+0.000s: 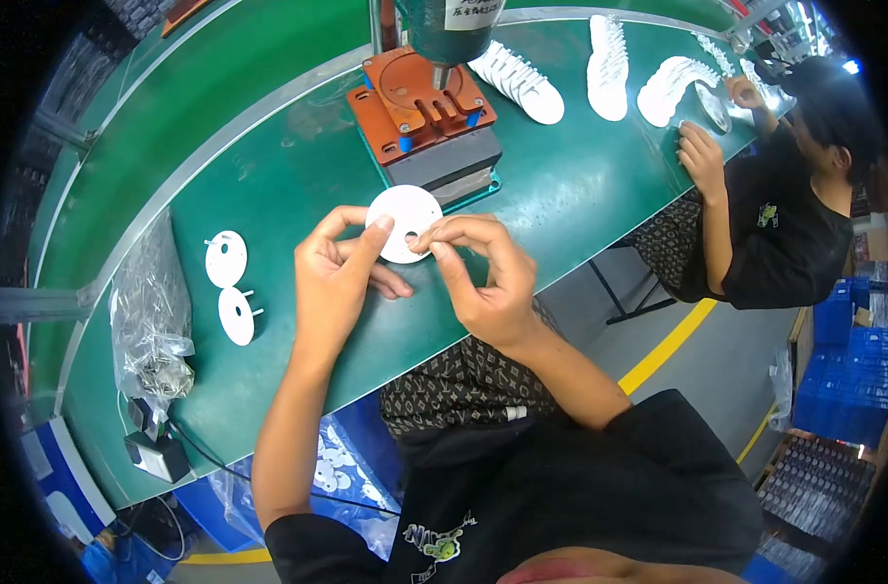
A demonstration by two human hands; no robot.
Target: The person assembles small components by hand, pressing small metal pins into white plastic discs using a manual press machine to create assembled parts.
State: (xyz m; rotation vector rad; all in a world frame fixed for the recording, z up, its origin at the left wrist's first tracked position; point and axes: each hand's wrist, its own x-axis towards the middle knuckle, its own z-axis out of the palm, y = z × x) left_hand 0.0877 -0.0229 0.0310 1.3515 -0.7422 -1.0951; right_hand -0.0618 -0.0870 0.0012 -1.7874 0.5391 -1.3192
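Note:
My left hand (339, 268) grips a round white disc (397, 206) by its left edge, thumb on top. The disc has an off-centre hole and is tilted toward me over the bench's front part. At the disc's lower right, my right hand (488, 273) pinches thumb and forefinger together beside the hole. Whatever lies between those fingertips is too small to make out. Just beyond the disc stands a press with an orange fixture (420, 92) on a dark block, and its metal tip (443, 76) hangs over the fixture's slots.
Left on the green bench (298, 175) lie two white discs with pins (227, 259) and a clear bag of small metal parts (154, 311). A black box (158, 457) sits at the edge. Rows of white discs (608, 73) lie rightward, where another person (785, 195) works.

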